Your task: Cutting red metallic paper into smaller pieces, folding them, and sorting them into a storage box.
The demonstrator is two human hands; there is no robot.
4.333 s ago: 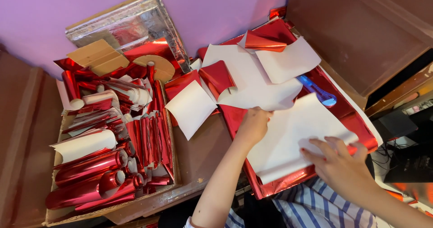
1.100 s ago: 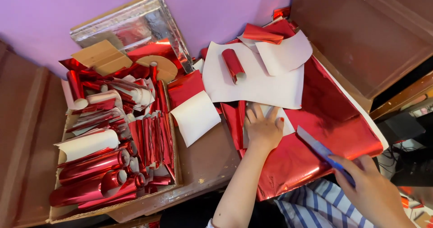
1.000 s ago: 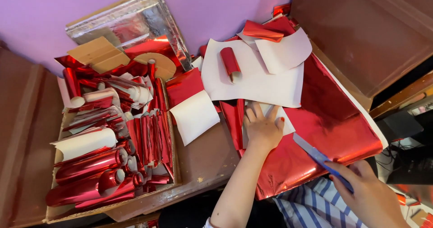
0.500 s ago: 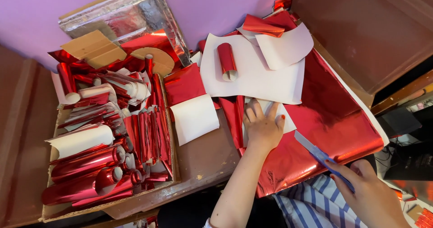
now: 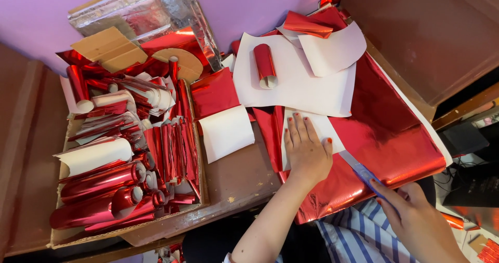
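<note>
Left hand [image 5: 306, 151], fingers spread wide and flat, presses a white sheet [image 5: 318, 130] lying on the large red foil sheet [image 5: 387, 133] at the table's edge. Right hand [image 5: 416, 219] is closed around blue-handled scissors [image 5: 364, 172], blades resting on the foil just beside the white sheet. Behind: 1 small red foil roll [image 5: 265, 65] on white paper; at left, a cardboard box [image 5: 200, 182] packed with foil rolls.

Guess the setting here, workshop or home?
Probably a small craft or packaging workbench, home-based perhaps. A cardboard box is packed with red foil rolls, cut red foil sheet covers the wooden table, and the right hand holds a blue cutter while the left hand presses white paper flat.
</note>
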